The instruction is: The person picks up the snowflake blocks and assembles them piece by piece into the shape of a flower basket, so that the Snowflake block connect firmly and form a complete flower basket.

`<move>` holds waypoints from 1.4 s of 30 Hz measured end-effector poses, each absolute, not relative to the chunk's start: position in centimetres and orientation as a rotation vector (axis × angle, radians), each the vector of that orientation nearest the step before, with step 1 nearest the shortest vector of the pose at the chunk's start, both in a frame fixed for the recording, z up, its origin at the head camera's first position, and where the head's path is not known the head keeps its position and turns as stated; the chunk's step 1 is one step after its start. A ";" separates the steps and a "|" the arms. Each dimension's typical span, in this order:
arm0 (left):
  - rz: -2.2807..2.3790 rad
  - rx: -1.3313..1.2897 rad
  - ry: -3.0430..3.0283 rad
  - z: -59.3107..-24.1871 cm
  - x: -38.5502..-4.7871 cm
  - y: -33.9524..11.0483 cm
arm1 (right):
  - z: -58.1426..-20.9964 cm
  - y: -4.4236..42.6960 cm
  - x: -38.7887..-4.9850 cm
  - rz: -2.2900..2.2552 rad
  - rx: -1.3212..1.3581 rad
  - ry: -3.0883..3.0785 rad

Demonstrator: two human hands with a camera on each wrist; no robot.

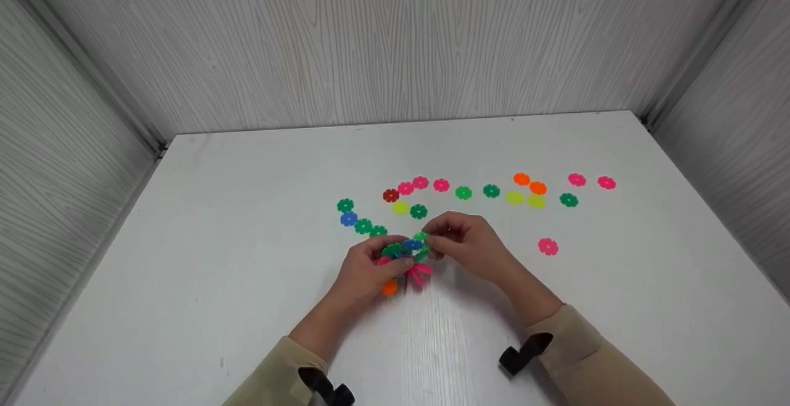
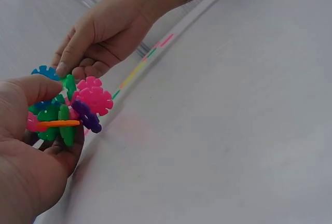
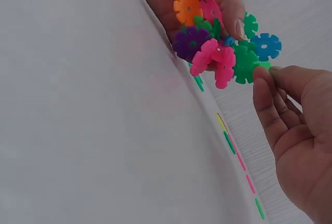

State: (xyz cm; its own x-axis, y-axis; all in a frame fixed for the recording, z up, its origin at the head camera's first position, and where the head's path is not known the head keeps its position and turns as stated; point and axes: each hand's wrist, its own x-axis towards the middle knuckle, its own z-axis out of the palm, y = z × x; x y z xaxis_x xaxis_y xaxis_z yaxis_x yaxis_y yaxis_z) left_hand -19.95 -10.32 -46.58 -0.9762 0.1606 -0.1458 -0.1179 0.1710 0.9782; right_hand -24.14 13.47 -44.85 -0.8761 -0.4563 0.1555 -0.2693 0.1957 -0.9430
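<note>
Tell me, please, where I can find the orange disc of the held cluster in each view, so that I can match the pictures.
Head: the orange disc is below the picture's centre, at the near side of the cluster.
Left wrist: the orange disc is at the left, slightly below mid-height, seen edge-on.
Right wrist: the orange disc is near the top, slightly right of centre.
Shared landmark: the left hand, holding the cluster.
</note>
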 end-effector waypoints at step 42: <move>1.811 0.004 2.308 -46.7 -20.1 -10.2 | -44.5 13.1 -23.7 -1.700 -0.964 2.532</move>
